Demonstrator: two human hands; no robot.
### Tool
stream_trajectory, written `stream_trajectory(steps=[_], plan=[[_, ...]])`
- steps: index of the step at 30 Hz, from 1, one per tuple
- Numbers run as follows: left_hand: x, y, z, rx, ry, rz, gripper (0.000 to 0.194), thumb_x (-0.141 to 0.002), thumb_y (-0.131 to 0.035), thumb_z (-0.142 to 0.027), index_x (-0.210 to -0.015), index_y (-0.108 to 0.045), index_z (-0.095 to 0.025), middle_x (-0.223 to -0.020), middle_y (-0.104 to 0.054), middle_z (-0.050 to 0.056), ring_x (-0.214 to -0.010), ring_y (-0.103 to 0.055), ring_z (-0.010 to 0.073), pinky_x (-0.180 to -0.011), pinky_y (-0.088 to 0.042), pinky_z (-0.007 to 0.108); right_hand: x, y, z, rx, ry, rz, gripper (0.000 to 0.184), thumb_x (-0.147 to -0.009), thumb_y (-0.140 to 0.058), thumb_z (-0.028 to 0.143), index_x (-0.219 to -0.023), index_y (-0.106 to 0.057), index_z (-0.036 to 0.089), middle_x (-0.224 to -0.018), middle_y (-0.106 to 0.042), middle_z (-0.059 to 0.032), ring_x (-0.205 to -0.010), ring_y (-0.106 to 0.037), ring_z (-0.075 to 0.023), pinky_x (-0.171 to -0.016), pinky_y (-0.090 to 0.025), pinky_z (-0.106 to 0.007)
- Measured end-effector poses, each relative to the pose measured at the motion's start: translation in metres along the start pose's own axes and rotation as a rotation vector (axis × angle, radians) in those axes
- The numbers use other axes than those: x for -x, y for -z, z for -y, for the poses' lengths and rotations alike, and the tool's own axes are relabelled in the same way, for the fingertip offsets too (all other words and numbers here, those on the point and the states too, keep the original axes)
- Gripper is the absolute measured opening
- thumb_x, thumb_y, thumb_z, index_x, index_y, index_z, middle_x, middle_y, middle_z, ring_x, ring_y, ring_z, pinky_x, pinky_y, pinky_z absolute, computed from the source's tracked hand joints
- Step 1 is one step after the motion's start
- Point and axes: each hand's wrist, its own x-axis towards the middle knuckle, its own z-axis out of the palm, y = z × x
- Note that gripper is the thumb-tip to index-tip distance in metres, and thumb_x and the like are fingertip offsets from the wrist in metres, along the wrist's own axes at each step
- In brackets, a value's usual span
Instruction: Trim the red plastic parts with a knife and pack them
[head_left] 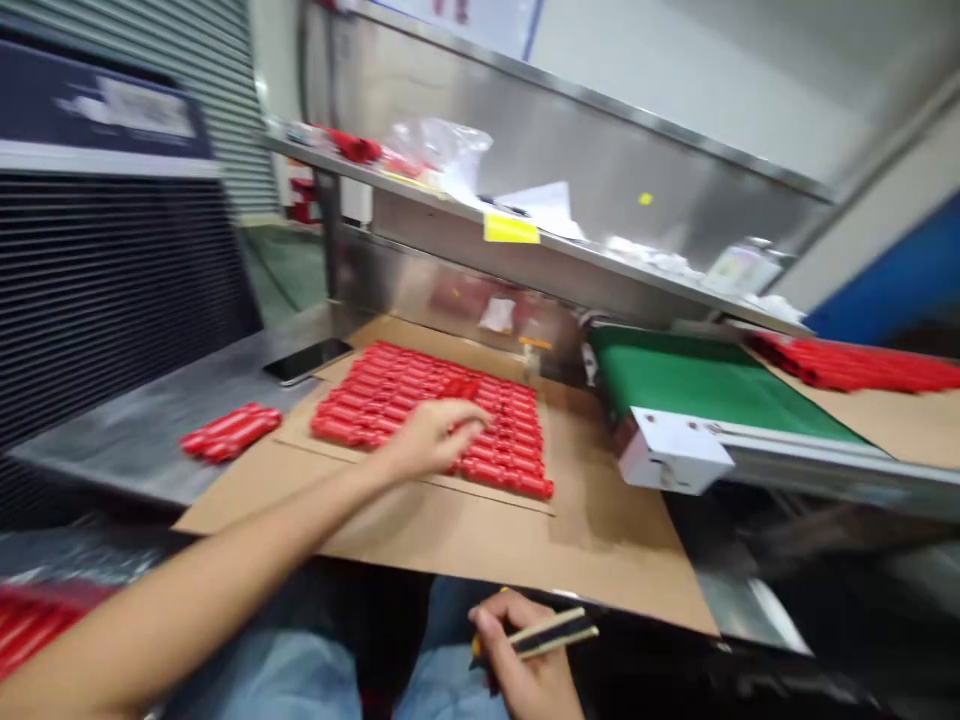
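Observation:
Several red, glossy, tube-like parts (375, 390) lie side by side in rows on a cardboard sheet (300, 430). My left hand (439, 435) reaches over the rows, its fingers curled down toward the parts. Whatever is between those fingertips, if anything, is hidden. Lower down, near the bench's front edge, my right hand (529, 650) is closed around a slim tool with a cream-and-black handle (559, 632). Something yellow shows by its fingers; the tool's exact kind is unclear.
More red parts (231, 432) and a phone (307, 360) lie on the left of the bench. At right, a green conveyor belt (697, 385) has a white box (671, 450) at its corner. A shelf (450, 205) with papers and plastic bags crosses behind.

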Motion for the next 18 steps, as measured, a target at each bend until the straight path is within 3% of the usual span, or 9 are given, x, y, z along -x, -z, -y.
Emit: stream_trajectory(steps=[4, 8, 11, 14, 18], plan=[[-0.088, -0.013, 0.035, -0.179, 0.099, 0.161, 0.04, -0.11, -0.081, -0.04, -0.144, -0.076, -0.019, -0.149, -0.076, 0.014, -0.13, -0.077, 0.0337, -0.11, -0.066, 0.059, 0.003, 0.002, -0.024, 0.003, 0.1, -0.1, 0.073, -0.111, -0.06, 0.081, -0.076, -0.08, 0.02, -0.064, -0.073, -0.0055, -0.054, -0.067, -0.0149, -0.057, -0.054, -0.023], [-0.121, -0.013, 0.065, -0.359, 0.196, 0.295, 0.043, -0.11, -0.081, -0.04, -0.147, -0.074, -0.019, -0.15, -0.075, 0.014, -0.128, -0.077, 0.0337, -0.108, -0.067, 0.058, 0.018, 0.011, -0.031, -0.035, -0.037, -0.178, 0.076, -0.105, -0.061, 0.09, -0.081, -0.084, 0.021, -0.071, -0.077, -0.0079, -0.056, -0.069, -0.0169, -0.054, -0.054, -0.023], [-0.115, -0.007, 0.081, -0.464, 0.224, 0.338, 0.044, -0.109, -0.082, -0.041, -0.148, -0.074, -0.02, -0.15, -0.075, 0.015, -0.129, -0.077, 0.0338, -0.108, -0.067, 0.059, 0.021, 0.016, -0.032, -0.095, -0.114, -0.18, 0.076, -0.102, -0.064, 0.092, -0.082, -0.084, 0.021, -0.073, -0.076, -0.0078, -0.053, -0.067, -0.0156, -0.051, -0.053, -0.022], [-0.095, 0.012, 0.088, -0.521, 0.203, 0.332, 0.039, -0.11, -0.081, -0.042, -0.141, -0.077, -0.019, -0.147, -0.076, 0.013, -0.132, -0.075, 0.0351, -0.112, -0.063, 0.06, 0.015, 0.016, -0.033, -0.171, -0.189, -0.13, 0.072, -0.102, -0.07, 0.088, -0.085, -0.082, 0.019, -0.074, -0.074, -0.0055, -0.048, -0.062, -0.011, -0.046, -0.047, -0.019], [-0.046, 0.048, 0.077, -0.534, 0.148, 0.235, 0.028, -0.098, -0.088, -0.037, -0.117, -0.082, -0.018, -0.139, -0.077, 0.015, -0.138, -0.068, 0.0413, -0.119, -0.054, 0.066, 0.002, 0.009, -0.027, -0.213, -0.104, -0.063, 0.071, -0.103, -0.072, 0.084, -0.081, -0.082, 0.018, -0.076, -0.073, -0.0059, -0.052, -0.062, -0.0105, -0.047, -0.048, -0.019]])
